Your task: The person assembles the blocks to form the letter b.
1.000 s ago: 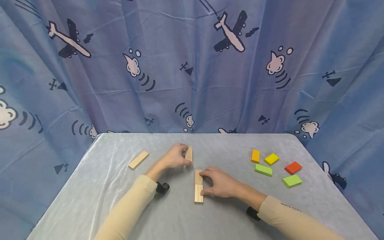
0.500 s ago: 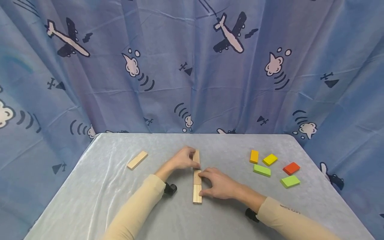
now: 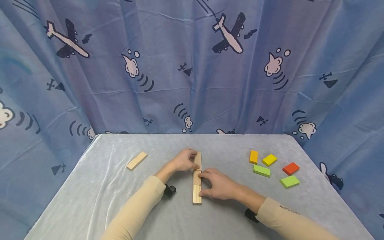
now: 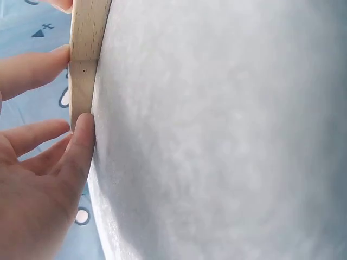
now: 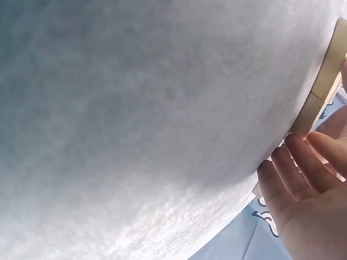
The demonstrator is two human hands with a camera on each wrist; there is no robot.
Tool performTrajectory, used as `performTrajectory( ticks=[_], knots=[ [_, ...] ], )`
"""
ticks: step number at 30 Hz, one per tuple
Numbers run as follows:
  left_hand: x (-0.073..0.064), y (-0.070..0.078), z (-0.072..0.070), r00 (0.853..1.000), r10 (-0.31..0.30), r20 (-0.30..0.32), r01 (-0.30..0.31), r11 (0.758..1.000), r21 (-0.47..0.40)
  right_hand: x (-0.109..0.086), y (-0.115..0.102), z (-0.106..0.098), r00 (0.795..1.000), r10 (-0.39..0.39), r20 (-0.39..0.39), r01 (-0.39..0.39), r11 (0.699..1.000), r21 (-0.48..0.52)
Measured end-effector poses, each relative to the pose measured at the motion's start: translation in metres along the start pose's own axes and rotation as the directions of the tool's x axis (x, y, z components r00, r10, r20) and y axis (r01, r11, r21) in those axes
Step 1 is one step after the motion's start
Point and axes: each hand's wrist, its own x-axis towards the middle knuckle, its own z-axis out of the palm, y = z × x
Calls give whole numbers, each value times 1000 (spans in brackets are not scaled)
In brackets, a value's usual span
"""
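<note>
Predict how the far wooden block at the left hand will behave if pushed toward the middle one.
The far wooden block should stay stiff, since it looks like plain wood. Rolling seems unlikely given its flat sides. It appears to meet the middle block end to end, so that would probably slide too.

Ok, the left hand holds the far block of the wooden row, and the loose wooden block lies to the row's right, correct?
No: the head view shows the loose wooden block left of the wooden row. The left hand does hold the far block.
</note>
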Motion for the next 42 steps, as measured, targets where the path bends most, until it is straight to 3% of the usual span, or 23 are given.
performTrajectory(
  ticks=[7, 18, 25, 33, 42],
  knots=[
    [-3, -1, -3, 1000, 8, 2, -8, 1000, 9, -1, -1, 1, 1000, -3, -6, 3, 1000, -6],
    [-3, 2, -5, 999, -33, 20, 33, 999, 30, -1, -2, 0, 1000, -17, -6, 17, 1000, 15],
    [-7, 5, -9, 1000, -15, 21, 13, 997, 77, -1, -2, -1, 1000, -19, -15, 19, 1000, 15],
    [-22, 9, -26, 999, 21, -35, -18, 996, 90, -2, -1, -1, 1000, -12, -29, 13, 1000, 13],
    [-54, 4, -48, 995, 63, -79, -55, 994, 98, -1, -1, 0, 1000, 11, -17, -11, 1000, 21]
  ],
)
